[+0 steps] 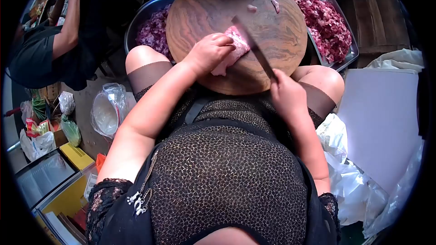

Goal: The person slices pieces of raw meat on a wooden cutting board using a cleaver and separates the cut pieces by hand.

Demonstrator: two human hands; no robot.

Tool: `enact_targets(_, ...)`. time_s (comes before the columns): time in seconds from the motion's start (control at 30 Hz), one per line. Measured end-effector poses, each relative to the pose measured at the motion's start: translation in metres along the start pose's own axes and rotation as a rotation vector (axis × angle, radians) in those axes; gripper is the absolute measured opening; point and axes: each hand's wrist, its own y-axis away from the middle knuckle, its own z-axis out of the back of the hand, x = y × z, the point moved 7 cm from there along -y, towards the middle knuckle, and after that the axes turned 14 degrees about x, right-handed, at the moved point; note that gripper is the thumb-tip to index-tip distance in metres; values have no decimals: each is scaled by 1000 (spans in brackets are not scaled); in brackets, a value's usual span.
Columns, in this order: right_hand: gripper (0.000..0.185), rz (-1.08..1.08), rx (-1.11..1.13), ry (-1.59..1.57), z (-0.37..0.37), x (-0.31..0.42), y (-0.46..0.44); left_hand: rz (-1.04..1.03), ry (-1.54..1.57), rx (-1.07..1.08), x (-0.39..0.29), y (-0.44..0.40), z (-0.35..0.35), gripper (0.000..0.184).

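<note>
Left hand (211, 52): forearm extended forward and inward, knuckles up, fingers bent down at the piece of meat (237, 47); whether they pinch it or merely press on it cannot be told. Right hand (289, 94): forearm raised along the body's right side, fingers wrapped firmly around the handle of the knife (260, 56), blade slanting forward and to the left. The meat lies on the near half of the round chopping block (195, 18), between left fingers and blade; contact with the cutting edge cannot be confirmed.
</note>
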Motion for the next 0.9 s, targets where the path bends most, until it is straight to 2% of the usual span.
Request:
enact_targets(0.03, 25, 11, 25, 52, -4, 7, 1, 6, 87, -2, 7, -7, -11, 23)
enact_targets(0.07, 25, -13, 45, 103, -8, 10, 1, 127, 332, 11, 20, -15, -23, 23)
enact_targets(0.13, 20, -58, 95, 177, -16, 15, -3, 151, 420, 44, 27, -20, -43, 23)
enact_targets(0.23, 15, -50, 97, 251, -20, 20, -12, 386, 864, 167, 39, -20, -54, 24)
enact_targets(0.3, 19, -109, 163, 276, -24, 20, -20, 79, 48, -129, 14, -26, -17, 19)
enact_targets(0.37, 23, -166, 228, 307, -24, 18, -29, 127, 112, -144, 13, -30, -12, 20)
enact_targets(0.43, 17, -170, 293, 337, -24, 18, -38, 181, 184, -155, 15, -31, -8, 20)
enact_targets(0.53, 11, -160, 349, 351, -24, 14, -53, 141, 137, -171, 12, -33, -7, 22)
enact_targets(0.6, 10, -149, 373, 342, -22, 12, -64, 90, -56, -213, 5, -35, -5, 21)
enact_targets(0.77, 11, -123, 445, 263, -11, 5, -91, 163, 19, -193, 15, -39, -12, 18)
enact_targets(0.9, 4, -34, 497, 297, 0, 15, -118, 215, 50, -192, 18, -39, -16, 17)
